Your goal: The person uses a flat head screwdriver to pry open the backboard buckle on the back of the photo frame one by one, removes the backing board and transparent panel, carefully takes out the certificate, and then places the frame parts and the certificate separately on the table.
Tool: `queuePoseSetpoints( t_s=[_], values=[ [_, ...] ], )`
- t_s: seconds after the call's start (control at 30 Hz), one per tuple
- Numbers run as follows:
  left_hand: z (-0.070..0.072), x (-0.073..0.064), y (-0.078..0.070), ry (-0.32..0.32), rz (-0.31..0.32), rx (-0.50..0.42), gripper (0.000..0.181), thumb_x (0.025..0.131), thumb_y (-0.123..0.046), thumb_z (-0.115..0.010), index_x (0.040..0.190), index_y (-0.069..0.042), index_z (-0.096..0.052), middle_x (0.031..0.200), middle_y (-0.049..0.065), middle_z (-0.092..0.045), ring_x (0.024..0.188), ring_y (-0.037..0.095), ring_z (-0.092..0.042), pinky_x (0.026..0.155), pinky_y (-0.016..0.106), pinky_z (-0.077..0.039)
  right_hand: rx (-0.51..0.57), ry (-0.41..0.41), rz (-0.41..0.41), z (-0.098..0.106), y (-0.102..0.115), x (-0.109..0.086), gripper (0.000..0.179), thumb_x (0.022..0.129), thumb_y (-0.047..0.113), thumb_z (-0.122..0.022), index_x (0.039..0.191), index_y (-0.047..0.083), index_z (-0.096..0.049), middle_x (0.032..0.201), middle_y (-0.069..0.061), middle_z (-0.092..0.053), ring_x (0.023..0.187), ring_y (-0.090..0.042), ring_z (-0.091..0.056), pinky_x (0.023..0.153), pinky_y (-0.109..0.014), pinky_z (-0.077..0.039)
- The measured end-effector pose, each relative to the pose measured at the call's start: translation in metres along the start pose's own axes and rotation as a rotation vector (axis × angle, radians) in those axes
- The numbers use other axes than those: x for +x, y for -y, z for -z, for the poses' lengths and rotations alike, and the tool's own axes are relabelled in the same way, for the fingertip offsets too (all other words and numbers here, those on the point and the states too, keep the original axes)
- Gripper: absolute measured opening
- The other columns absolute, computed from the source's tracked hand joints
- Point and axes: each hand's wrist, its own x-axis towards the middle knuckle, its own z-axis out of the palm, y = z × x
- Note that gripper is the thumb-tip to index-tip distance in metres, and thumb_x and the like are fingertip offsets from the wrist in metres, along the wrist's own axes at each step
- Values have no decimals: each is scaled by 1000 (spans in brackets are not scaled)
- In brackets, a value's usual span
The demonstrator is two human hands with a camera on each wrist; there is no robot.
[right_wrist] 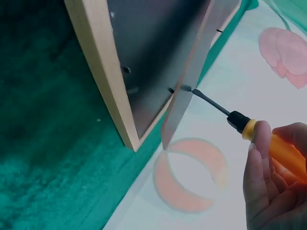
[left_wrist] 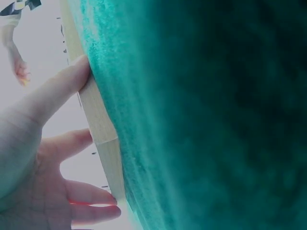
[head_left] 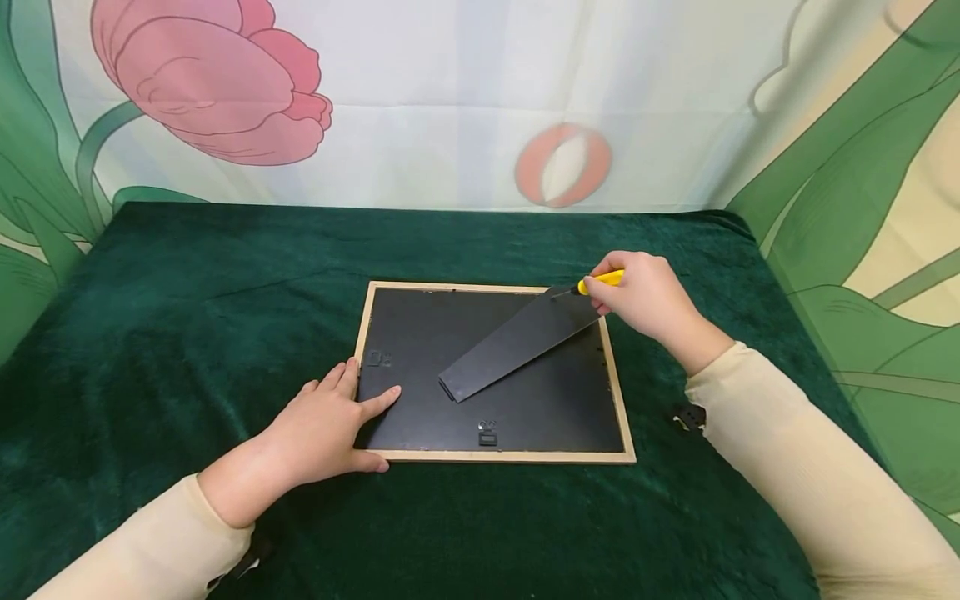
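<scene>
A picture frame (head_left: 495,456) with a pale wood border lies back side up, showing its black backing board (head_left: 420,325). From the middle of that board a black easel leg (head_left: 517,342) slants up toward the far right corner, its free end raised. My right hand (head_left: 637,292) grips a screwdriver (right_wrist: 283,155) by its yellow handle. In the right wrist view the screwdriver's tip is right at the leg's face near its free end. My left hand (head_left: 318,425) rests with spread fingers on the near left corner, thumb along the wood edge (left_wrist: 98,112).
Two small metal hangers sit on the backing, one hanger (head_left: 487,435) by the near edge and another hanger (head_left: 377,358) at the left. Dark green cloth (head_left: 225,300) covers the table. Behind it hangs a curtain (head_left: 420,100) printed with flowers and leaves.
</scene>
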Motion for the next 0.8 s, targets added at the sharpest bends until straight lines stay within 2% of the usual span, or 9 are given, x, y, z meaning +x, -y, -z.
queuePoseSetpoints(
  t_s=[0.2,0.27,0.33,0.43,0.53,0.67,0.8],
  values=[
    [2,2,-1,25,-7,6,83,68,-56,-75,138,-20,-48,138,35,-32,126,49,-34,90,59,-37,-25,-88,-43,19,-17,-12,27,93,25,-55,106,2,-62,83,-9,-68,73,-20,-64,64,-34,-49],
    [3,3,-2,36,-2,5,83,68,-55,-75,139,-20,-47,138,35,-32,126,49,-33,90,60,-37,-26,-95,-54,25,-27,-17,28,93,25,-55,106,1,-61,82,-9,-68,72,-20,-64,64,-34,-49],
    [4,3,-2,44,4,3,83,68,-55,-75,139,-20,-47,138,36,-32,126,50,-33,91,60,-37,-2,-72,-70,29,-37,-21,31,93,27,-55,106,-1,-61,81,-9,-68,70,-18,-65,64,-33,-51],
    [5,2,-3,47,11,-1,83,68,-54,-76,138,-20,-47,138,36,-31,126,50,-32,91,59,-36,55,11,-82,32,-50,-29,35,93,30,-56,105,-3,-61,79,-7,-68,68,-14,-65,64,-28,-52],
    [6,2,-3,49,14,-4,83,68,-53,-76,138,-19,-47,138,36,-31,126,50,-32,92,59,-36,99,78,-75,30,-56,-39,36,93,30,-57,102,-4,-62,76,-5,-67,67,-14,-65,65,-28,-54],
    [7,2,-3,44,14,-9,83,68,-53,-77,138,-19,-48,138,36,-31,126,49,-32,92,59,-37,75,98,-4,25,-53,-48,28,92,27,-58,99,1,-64,76,-4,-66,68,-17,-64,65,-30,-52],
    [6,1,-2,32,10,-17,83,68,-52,-77,138,-19,-48,138,36,-31,126,49,-33,92,58,-37,-35,99,114,25,-43,-46,15,90,20,-60,98,8,-66,80,-4,-65,68,-19,-58,60,-31,-47]
  ],
)
